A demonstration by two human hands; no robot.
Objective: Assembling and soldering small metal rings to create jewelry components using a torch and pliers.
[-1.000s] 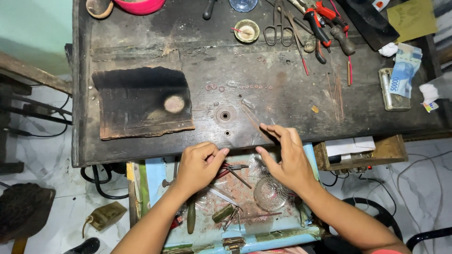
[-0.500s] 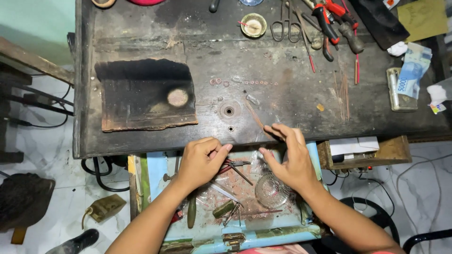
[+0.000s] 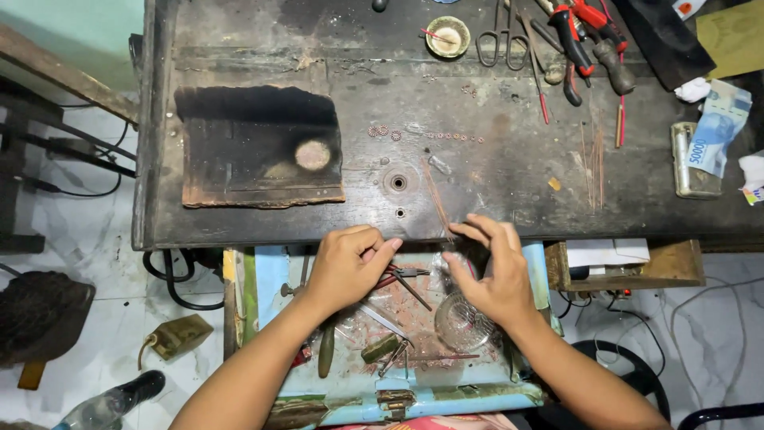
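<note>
My left hand (image 3: 348, 263) is curled at the front edge of the dark workbench (image 3: 509, 183), thumb and forefinger pinched together; what they pinch is too small to see. My right hand (image 3: 495, 269) is beside it with fingers spread, fingertips touching the near end of a thin copper wire (image 3: 436, 199) that lies on the bench. Both hands hover over an open light-blue drawer (image 3: 274, 279) holding pliers (image 3: 406, 279), a clear glass dish (image 3: 461, 322) and small tools.
A charred soldering board (image 3: 259, 147) lies on the bench's left half. Small copper rings (image 3: 382, 131) sit in a row mid-bench. Scissors (image 3: 497, 32), red-handled pliers (image 3: 581, 24), a small bowl (image 3: 447, 36) and a banknote (image 3: 716, 131) lie at the back right. A wooden box (image 3: 629, 267) hangs right of the drawer.
Both hands stayed at the bench's front edge. The right hand's fingers lifted and spread, and its fingertips shifted along the copper wire's near end.
</note>
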